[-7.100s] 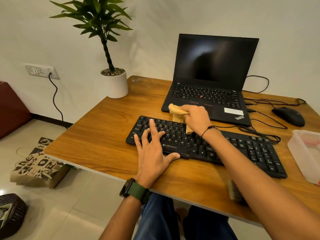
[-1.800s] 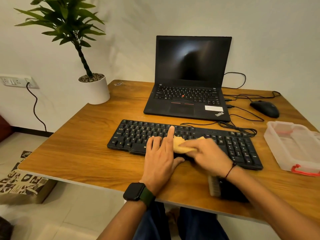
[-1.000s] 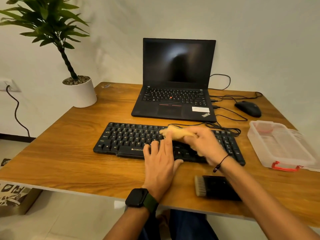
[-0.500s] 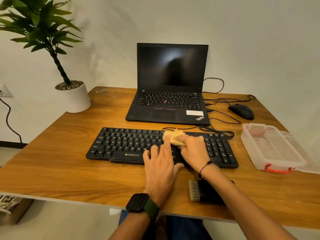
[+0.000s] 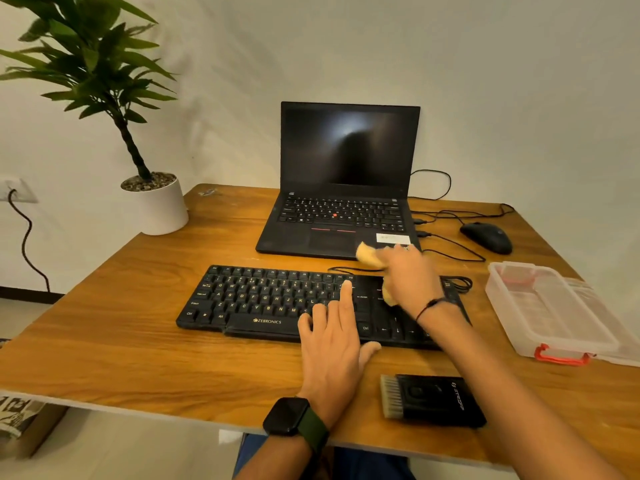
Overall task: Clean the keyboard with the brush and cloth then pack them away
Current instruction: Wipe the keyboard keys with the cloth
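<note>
The right hand [image 5: 408,275] grips a yellow cloth [image 5: 369,256] over the black keyboard's [image 5: 270,299] right end; the left hand [image 5: 334,344] lies flat, fingers spread, on the keys. A clear plastic box [image 5: 540,306] stands open near the wooden table's [image 5: 121,341] right edge.

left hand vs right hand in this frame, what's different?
The left hand lies flat on the keyboard, fingers straight and holding nothing; the right hand is curled round the yellow cloth. The left hand sits on the keyboard's near middle, the right over its far right end, blurred. The left wrist has a watch, the right a thin dark band. Both are over the keyboard.
</note>
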